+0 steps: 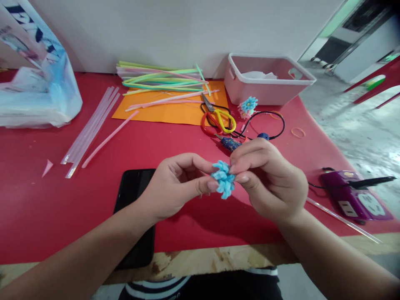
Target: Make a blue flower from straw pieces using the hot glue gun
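Note:
A fuzzy light-blue pipe-cleaner flower (225,181) is held up above the red tabletop, between my two hands. My left hand (184,179) pinches its left side between thumb and forefinger. On the other side, my right hand (268,177) grips the flower's edge with thumb and fingertips. Just behind the hands lie a dark blue glue gun (230,143), partly hidden by my right hand, and scissors (222,118) with one red and one yellow handle. Another blue flower (250,103) with pink ones below it rests near the basket.
Pipe cleaners (162,79) in several colours lie on an orange sheet (175,115) at the back. A pink basket (259,87) stands behind right, a purple power strip (356,196) at the right edge. A black phone (136,233) lies under my left forearm; clear glue sticks (90,129) lie left.

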A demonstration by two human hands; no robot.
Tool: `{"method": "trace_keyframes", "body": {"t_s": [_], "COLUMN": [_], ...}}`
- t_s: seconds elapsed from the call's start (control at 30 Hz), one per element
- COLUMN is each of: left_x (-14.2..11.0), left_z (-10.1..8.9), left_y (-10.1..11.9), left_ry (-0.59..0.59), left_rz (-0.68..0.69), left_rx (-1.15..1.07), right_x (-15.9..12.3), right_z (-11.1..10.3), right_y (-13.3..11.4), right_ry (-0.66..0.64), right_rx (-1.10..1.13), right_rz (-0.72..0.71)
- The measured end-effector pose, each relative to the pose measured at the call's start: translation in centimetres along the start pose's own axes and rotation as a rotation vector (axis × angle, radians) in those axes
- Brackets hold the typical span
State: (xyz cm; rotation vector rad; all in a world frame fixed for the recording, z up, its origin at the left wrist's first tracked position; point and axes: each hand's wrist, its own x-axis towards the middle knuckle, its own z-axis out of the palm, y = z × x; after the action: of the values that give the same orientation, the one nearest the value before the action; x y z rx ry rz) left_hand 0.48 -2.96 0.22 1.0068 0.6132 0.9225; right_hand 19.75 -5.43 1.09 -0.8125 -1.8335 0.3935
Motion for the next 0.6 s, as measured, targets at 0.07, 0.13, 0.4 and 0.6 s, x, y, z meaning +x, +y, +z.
{"method": "trace_keyframes", "body": {"t_s": [0.07, 0.13, 0.4, 0.6], "left_x": [0.0, 0.0, 0.0, -0.3], "left_z": [0.0, 0.1, 0.4, -0.1], "left_y": [0.1, 0.1, -0.1, -0.4], "left_ry": [-0.003, -0.014, 0.055, 0.154], "left_rz": [0.001, 0.012, 0.176, 0.36], "left_rx": [0.043, 0.063, 0.129, 0.293], "right_x": [0.1, 0.0, -0.6, -0.8], "right_z": [0.1, 0.1, 1.3, 2.5], "right_y": [-0.1, -0.2, -0.4, -0.8], "right_ry": [-0.014, -0.022, 0.163, 0.153], "right_rx": [-0.01, -0.024, 0.186, 0.439], "right_rz": [-0.001, 0.001, 0.159, 0.317]}}
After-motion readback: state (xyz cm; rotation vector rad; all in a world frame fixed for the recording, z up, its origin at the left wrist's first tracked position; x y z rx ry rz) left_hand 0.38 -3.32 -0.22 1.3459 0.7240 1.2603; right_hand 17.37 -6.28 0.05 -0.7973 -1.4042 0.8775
